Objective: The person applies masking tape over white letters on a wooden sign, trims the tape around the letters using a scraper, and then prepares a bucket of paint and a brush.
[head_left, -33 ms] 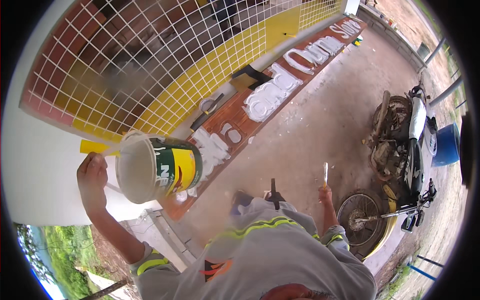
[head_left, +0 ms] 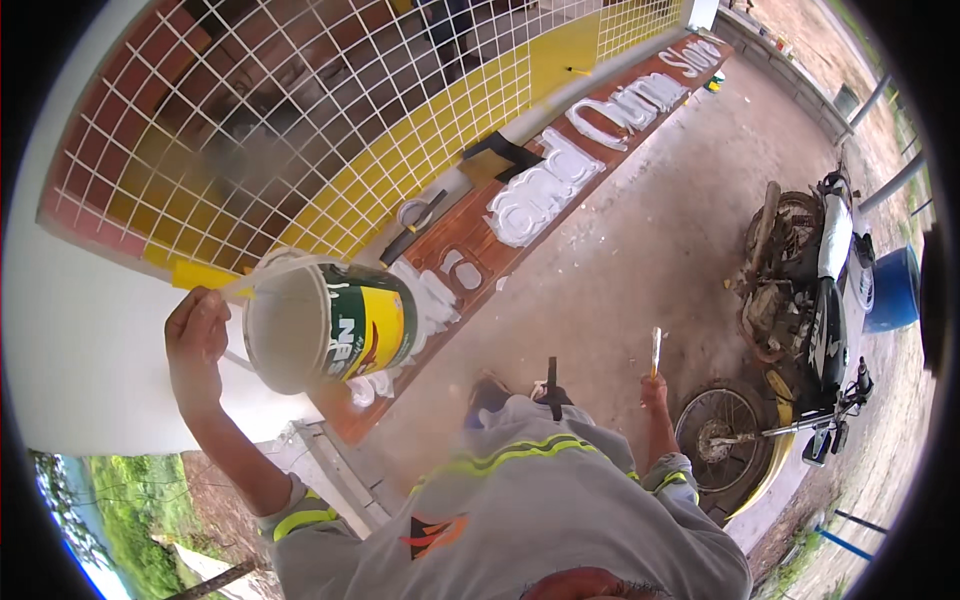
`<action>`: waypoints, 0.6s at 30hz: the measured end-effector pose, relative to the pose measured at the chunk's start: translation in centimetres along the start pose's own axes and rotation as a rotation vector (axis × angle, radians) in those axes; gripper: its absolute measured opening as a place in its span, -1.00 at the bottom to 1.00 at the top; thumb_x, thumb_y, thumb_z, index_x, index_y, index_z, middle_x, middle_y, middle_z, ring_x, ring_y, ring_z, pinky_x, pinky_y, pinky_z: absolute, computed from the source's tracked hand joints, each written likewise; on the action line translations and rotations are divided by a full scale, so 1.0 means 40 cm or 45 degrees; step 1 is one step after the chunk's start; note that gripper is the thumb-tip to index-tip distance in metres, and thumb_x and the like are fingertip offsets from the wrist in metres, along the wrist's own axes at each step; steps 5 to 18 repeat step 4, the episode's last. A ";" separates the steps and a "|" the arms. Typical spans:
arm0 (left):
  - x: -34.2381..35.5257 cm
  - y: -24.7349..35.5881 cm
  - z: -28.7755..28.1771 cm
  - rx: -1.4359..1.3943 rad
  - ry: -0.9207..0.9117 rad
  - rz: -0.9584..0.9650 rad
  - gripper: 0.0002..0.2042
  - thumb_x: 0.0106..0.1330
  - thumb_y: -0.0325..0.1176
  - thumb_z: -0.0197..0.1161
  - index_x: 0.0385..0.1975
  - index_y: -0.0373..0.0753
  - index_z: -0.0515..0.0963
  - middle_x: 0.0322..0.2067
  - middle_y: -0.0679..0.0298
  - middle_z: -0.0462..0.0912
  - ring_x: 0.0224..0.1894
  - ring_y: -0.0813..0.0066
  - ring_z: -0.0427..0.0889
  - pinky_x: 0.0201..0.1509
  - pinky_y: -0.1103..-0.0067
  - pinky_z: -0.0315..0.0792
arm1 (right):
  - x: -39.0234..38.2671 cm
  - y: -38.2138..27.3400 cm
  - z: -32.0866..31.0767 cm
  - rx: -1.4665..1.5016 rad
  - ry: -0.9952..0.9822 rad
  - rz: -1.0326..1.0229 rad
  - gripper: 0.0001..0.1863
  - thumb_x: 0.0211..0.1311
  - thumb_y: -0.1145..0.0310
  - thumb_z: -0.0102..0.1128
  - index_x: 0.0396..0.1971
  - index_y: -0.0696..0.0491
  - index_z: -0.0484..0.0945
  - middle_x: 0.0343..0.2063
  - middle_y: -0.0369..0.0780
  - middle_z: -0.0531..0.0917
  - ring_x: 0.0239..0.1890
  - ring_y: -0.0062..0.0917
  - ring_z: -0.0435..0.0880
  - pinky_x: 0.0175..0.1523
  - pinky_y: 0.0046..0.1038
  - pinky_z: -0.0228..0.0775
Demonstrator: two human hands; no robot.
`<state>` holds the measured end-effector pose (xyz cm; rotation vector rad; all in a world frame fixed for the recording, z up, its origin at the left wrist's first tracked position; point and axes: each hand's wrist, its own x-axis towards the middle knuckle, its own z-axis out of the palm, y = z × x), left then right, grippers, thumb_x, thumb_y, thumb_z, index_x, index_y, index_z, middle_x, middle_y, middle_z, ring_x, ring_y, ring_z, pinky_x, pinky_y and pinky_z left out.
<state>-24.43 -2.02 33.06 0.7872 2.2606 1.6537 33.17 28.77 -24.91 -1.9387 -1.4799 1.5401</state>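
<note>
My left hand (head_left: 198, 335) is closed around the thin handle of a plastic bucket (head_left: 375, 325), tipped so that its pale inside faces left. The bucket's label is green and yellow. A yellow piece (head_left: 205, 275) shows beside that hand; I cannot tell whether it is held too. Lower right, my right hand (head_left: 653, 392) grips a slim tool (head_left: 656, 350) with a pale upper part and an orange-brown lower end, pointing up. Behind the bucket runs a long reddish-brown board (head_left: 462, 240) bearing white letter shapes (head_left: 540, 200). The bucket hides part of its near end.
A white wire grid (head_left: 330, 130) and yellow wall band stand along the board's left side. Dark tools (head_left: 415, 228) and a tape roll lie beside the board. On the right are a motorcycle (head_left: 815, 330) and a blue barrel (head_left: 892, 290). Another person's legs (head_left: 450, 35) show behind the grid.
The bucket and my left hand have shifted slightly right and up, and the yellow piece has moved with them. My right hand and its tool have barely moved.
</note>
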 end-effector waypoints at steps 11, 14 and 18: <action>0.150 0.008 0.175 -0.034 -0.196 0.043 -0.73 0.38 -0.19 0.19 -0.51 -0.21 0.46 -0.76 0.54 0.16 -0.72 0.83 0.02 -0.63 0.69 -0.09 | -0.006 0.048 -0.061 -0.223 0.273 0.176 -0.75 0.25 0.16 0.12 -0.24 -0.01 0.64 -0.49 -0.24 0.69 -0.56 -0.56 0.64 -0.50 -0.41 0.53; 0.150 0.008 0.175 -0.034 -0.196 0.043 -0.73 0.38 -0.19 0.19 -0.51 -0.21 0.46 -0.76 0.54 0.16 -0.72 0.83 0.02 -0.63 0.69 -0.09 | -0.006 0.048 -0.061 -0.223 0.273 0.176 -0.75 0.25 0.16 0.12 -0.24 -0.01 0.64 -0.49 -0.24 0.69 -0.56 -0.56 0.64 -0.50 -0.41 0.53; 0.150 0.008 0.175 -0.034 -0.196 0.043 -0.73 0.38 -0.19 0.19 -0.51 -0.21 0.46 -0.76 0.54 0.16 -0.72 0.83 0.02 -0.63 0.69 -0.09 | -0.006 0.048 -0.061 -0.223 0.273 0.176 -0.75 0.25 0.16 0.12 -0.24 -0.01 0.64 -0.49 -0.24 0.69 -0.56 -0.56 0.64 -0.50 -0.41 0.53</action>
